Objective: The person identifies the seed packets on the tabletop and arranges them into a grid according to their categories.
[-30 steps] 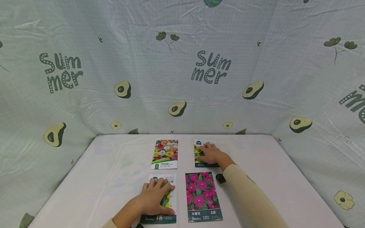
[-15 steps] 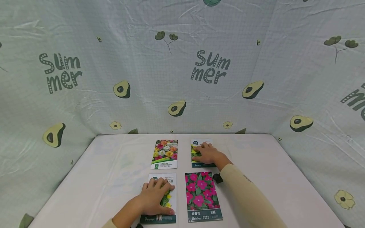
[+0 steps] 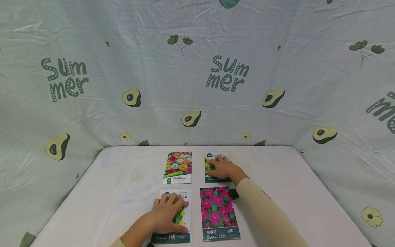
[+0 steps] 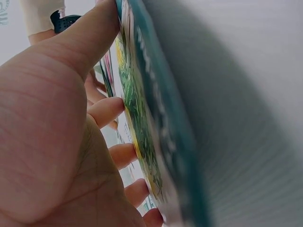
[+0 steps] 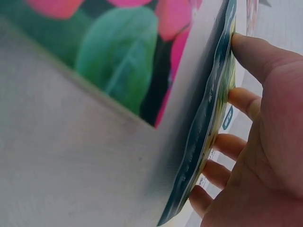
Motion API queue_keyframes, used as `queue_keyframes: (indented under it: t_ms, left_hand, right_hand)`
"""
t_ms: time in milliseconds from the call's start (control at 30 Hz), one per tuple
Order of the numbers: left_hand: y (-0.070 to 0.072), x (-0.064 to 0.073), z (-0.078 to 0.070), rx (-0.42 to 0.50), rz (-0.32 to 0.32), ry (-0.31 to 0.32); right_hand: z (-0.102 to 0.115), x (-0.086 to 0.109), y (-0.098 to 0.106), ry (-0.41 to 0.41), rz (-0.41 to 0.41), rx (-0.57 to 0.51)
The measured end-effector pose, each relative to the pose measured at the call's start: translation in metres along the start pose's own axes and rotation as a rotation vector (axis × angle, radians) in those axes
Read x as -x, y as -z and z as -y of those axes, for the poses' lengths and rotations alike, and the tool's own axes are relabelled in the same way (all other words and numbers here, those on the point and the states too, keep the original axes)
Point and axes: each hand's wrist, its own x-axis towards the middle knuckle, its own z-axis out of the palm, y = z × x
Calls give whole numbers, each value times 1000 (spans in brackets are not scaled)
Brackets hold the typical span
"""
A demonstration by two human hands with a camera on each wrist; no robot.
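Observation:
Four corners of a loose grid are formed by flat, printed flower seed packets on the table. My left hand [image 3: 166, 214] rests on the near-left yellow-flowered packet [image 3: 185, 223], fingertips and thumb pressing its face in the left wrist view. At the far right, my right hand [image 3: 223, 168] lies over another yellow-flowered packet [image 3: 213, 155], hiding much of its front. In the right wrist view, that packet [image 5: 201, 127] has fingertips touching its surface. A pink-flowered packet [image 3: 217, 209] lies near right, and a packet with multicoloured blooms [image 3: 178, 167] lies far left; neither is touched.
A white-covered table [image 3: 123, 185] bears the packets. Behind it and along both sides hangs a pale curtain [image 3: 154, 72] printed with avocados and lettering. The right forearm sleeve [image 3: 268, 212] passes just right of the pink-flowered packet.
My right hand has slid the far-right packet a short way left, nearer the multicoloured one. My left hand and the other packets have stayed in place.

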Motion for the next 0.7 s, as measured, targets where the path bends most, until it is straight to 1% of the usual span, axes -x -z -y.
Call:
queue_keyframes:
  t_ms: [167, 333, 567, 700]
  left_hand:
    - [0, -1, 1, -2, 13, 7]
    - [2, -1, -2, 2, 24, 17]
    - [-2, -3, -1, 13, 9, 16]
    - [-1, -2, -3, 8, 9, 22]
  right_hand:
    - [3, -1, -2, -8, 1, -4]
    - [5, -2, -3, -11, 8, 1]
    - [9, -2, 0, 5, 16, -5]
    - [10, -3, 0, 11, 22, -7]
